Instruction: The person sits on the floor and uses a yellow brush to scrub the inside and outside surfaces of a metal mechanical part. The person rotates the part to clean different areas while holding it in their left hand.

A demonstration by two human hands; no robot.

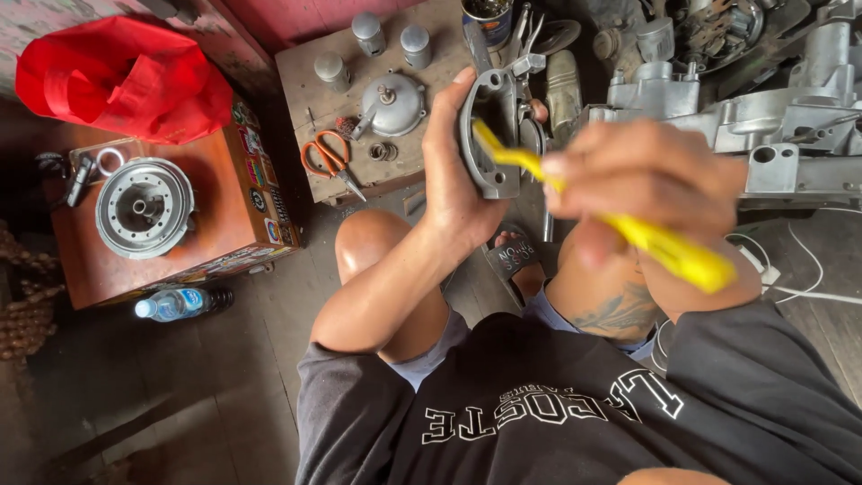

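My left hand (455,162) grips a grey cast-metal engine cover (492,126) upright in front of my knees. A yellow-handled tool (646,235), perhaps a brush, is clasped in my right hand (651,180), which is blurred with motion. Its thin yellow end reaches into the hollow of the cover. Both hands are above my bare knees.
A low wooden board (310,85) carries orange scissors (330,160), a domed metal cap (392,103) and small cylinders. A round hub (144,207) lies on a brown box under a red bag (126,76). A water bottle (180,304) lies on the floor. An engine casing (763,117) sits at right.
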